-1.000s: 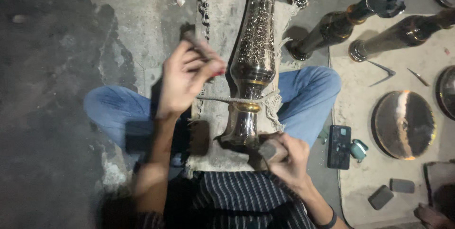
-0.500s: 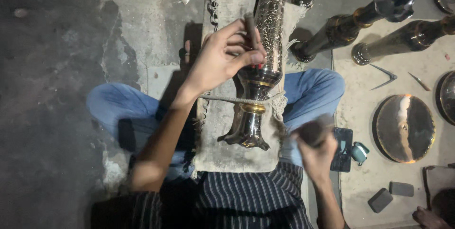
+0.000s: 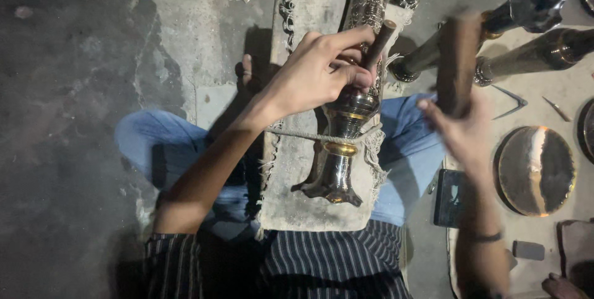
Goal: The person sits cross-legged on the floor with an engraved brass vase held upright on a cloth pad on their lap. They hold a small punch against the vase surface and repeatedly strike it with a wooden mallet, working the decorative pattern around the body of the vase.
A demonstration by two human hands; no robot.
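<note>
From my remote seat, what has changed is the right hand (image 3: 464, 129): half a second ago it sat low by my lap, and now it is up at about two o'clock, clenched around a dark wooden-handled hammer (image 3: 456, 64) that blurs with motion. I judge that a blow is being wound up. The left hand (image 3: 315, 73) has moved little since then; it pinches a slim brown rod-shaped punch (image 3: 378, 42) against the tall engraved silver-and-brass vase (image 3: 352, 98), tip resting on the ornamented body.

The vase lies centre frame, running from twelve to six o'clock on a worn pale cushion-like pad (image 3: 291, 175) across my blue-jeaned knees, and a thin cord (image 3: 309, 136) straps it down near its narrow neck.

At one to two o'clock, more dark metal vases (image 3: 526, 8) lie on the floor, close to the hammer's swing. At three o'clock sits a round polished metal plate (image 3: 535, 169), with a dark phone-like slab (image 3: 448, 197) just beside my right knee.
</note>
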